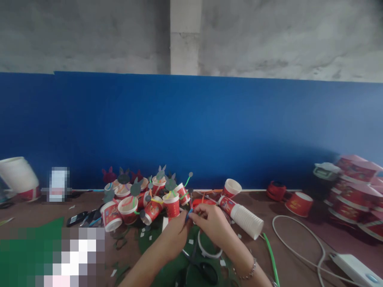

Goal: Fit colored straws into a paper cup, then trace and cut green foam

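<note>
My left hand (176,235) and my right hand (211,223) meet over the middle of the table. Both have fingers pinched together at a narrow blue strip (188,215), mostly hidden by the fingers. Just beyond them stands a red printed paper cup (171,206) with a yellow strip on its rim. Black-handled scissors (208,272) lie below the hands on dark green material. A whitish ring (209,253) lies partly under my right forearm.
Several red paper cups (128,209) with grey animal-shaped cutouts crowd the left. A stack of nested cups (247,221) lies on its side at right. Green strip (271,259), white cable (321,247), white power box (356,269) and piled red tubs (350,203) are further right.
</note>
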The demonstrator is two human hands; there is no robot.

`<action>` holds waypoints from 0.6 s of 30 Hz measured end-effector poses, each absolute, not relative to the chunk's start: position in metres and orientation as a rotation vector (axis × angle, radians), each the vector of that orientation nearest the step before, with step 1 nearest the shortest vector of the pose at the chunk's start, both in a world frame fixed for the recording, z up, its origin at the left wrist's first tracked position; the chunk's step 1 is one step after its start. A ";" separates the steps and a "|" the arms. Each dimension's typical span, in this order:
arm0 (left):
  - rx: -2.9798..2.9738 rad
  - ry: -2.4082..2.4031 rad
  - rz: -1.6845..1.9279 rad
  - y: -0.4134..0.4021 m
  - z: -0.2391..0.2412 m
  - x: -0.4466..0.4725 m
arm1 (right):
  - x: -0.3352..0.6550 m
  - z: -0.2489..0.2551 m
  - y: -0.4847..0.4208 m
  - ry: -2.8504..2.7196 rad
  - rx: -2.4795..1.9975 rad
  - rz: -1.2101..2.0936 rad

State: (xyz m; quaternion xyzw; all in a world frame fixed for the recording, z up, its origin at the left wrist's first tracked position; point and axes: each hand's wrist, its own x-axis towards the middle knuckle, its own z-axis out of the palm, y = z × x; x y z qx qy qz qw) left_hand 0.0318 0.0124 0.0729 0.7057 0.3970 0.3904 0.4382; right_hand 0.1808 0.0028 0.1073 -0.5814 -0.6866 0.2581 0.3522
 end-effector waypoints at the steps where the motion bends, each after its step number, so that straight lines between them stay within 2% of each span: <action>1: 1.792 0.997 0.966 0.012 0.073 0.032 | 0.181 0.106 0.003 -1.765 -1.509 0.672; 18: 1.773 0.947 0.847 0.006 0.093 0.032 | 0.184 0.107 0.006 -1.770 -1.447 0.702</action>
